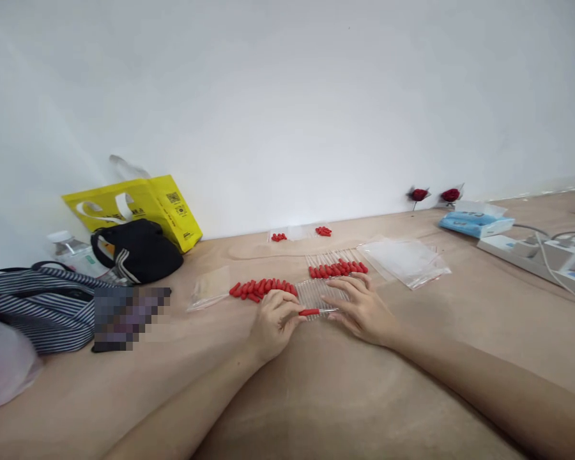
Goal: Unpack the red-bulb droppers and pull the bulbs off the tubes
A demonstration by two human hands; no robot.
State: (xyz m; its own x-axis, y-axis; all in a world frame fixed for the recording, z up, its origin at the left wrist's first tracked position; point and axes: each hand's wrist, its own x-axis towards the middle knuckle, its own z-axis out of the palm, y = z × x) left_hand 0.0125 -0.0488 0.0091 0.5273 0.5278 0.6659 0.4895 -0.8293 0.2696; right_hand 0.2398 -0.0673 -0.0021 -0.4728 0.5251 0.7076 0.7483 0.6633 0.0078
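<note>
Between thumb and fingers, my left hand [275,322] pinches a small red sleeve-like piece [309,312]. A thin clear rod [328,311] extends from its right end, and my right hand [364,310] grips that rod with thumb and fingertips. Just beyond lies a row of clear rods [310,294], partly covered by my right fingers. Several loose red pieces [263,288] are heaped behind my left hand. Farther back, a row of rods with red ends [338,269] rests past my right hand.
Clear plastic bags [407,260] lie right of the rods, another bag [209,289] left. Small red clusters [323,231] sit near the wall. A yellow bag [172,211], black cap [146,252] and striped bag [52,310] stand left; tissues [476,222] and a power strip [522,255] right.
</note>
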